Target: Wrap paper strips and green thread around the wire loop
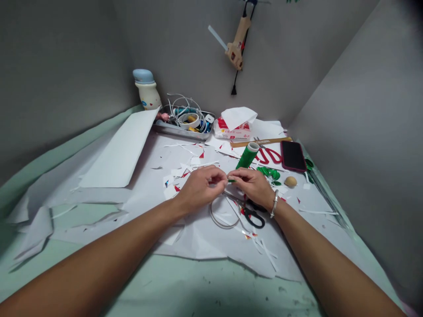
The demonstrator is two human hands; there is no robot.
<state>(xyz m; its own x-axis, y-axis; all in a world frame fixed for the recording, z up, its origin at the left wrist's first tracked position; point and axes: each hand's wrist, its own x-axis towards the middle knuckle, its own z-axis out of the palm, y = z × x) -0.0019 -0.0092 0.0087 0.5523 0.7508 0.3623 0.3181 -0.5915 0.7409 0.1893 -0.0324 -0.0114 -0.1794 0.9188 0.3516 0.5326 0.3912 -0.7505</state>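
My left hand [201, 187] and my right hand [253, 185] meet over the white paper [198, 229], fingers pinched together. Between the fingertips sits a small green piece [231, 180]; both hands pinch it, and a thin wire loop [224, 218] hangs below them onto the paper. Black-handled scissors [253, 215] lie just under my right wrist, which wears a silver bangle. A green roll of tape [248, 155] lies just beyond my right hand, next to several green cut pieces [269, 172].
Red-handled scissors [269, 155], a wooden ruler [264, 141], a phone [292, 156], a tissue pack [233, 130] and a metal tray [165, 128] of cables and tape lie at the back. A bottle [147, 90] stands in the corner. A glue gun [237, 42] hangs on the wall. Paper scraps lie scattered.
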